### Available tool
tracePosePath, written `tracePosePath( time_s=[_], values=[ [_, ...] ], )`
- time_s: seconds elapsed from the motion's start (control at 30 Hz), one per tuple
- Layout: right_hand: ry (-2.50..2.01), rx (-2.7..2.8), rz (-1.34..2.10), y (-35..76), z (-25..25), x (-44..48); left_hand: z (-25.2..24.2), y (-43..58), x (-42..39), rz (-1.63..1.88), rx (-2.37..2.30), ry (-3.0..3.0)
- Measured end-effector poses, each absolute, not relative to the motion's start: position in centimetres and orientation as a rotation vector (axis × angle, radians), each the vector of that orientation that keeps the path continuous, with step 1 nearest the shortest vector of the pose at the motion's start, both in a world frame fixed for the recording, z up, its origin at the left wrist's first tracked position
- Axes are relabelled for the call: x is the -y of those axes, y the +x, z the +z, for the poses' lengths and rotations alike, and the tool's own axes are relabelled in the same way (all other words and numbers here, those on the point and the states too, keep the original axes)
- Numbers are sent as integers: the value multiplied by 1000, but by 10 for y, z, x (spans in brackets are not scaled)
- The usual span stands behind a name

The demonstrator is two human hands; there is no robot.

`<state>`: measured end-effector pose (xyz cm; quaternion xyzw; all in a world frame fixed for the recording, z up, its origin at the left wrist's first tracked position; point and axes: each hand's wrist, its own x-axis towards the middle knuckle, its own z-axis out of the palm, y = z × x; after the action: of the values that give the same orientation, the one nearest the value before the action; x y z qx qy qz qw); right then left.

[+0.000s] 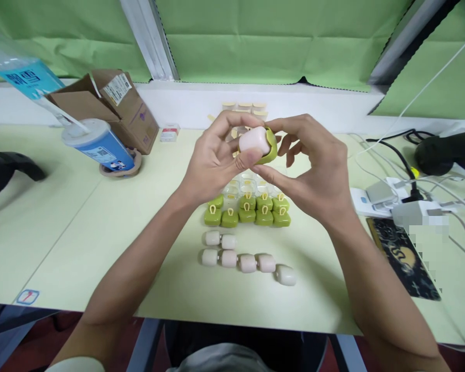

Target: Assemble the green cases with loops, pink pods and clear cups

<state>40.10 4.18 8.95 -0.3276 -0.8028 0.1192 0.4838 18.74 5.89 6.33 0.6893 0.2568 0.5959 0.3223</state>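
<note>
My left hand [213, 160] and my right hand [313, 165] are raised above the table and pinch one small piece together. It is a pale pink block [254, 140] set against a green shell [270, 146]. My left thumb and fingers grip the pink block; my right fingers press on the green shell. Below, on the table, stand several green shells with yellow loops [248, 211], and nearer me lie several pale pink blocks [248, 261] in two rows. Clear small cups [248, 186] sit behind the green ones.
The pale green table [101, 232] also bears a tilted blue-and-white cup [101, 144], an open cardboard box [116, 103], a small red-and-white box [169, 133], yellow-lidded jars [245, 107], chargers and cables [403, 201], and a dark patterned card [405, 258] at right.
</note>
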Motion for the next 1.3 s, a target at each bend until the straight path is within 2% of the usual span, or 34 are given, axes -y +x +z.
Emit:
tracePosePath(
  time_s=[0.2,0.43,0.63,0.77,1.03,1.3],
  values=[
    [-740,1768,344,404,72,-64,67,194,-47,1477,-655,1947],
    [-766,1697,431,410,58,-80,72,191,-41,1734,-787,1952],
    [-749,1700,506,404,54,-78,74,191,-43,1539,-778,2047],
    [-768,1633,515,407,53,-85,77,185,-42,1642,-836,1917],
    [-627,1748,931,403,66,-77,83,165,-52,1545,-790,1965],
    [-556,1691,1060,402,70,-63,91,159,-46,1510,-812,2032]
  ],
)
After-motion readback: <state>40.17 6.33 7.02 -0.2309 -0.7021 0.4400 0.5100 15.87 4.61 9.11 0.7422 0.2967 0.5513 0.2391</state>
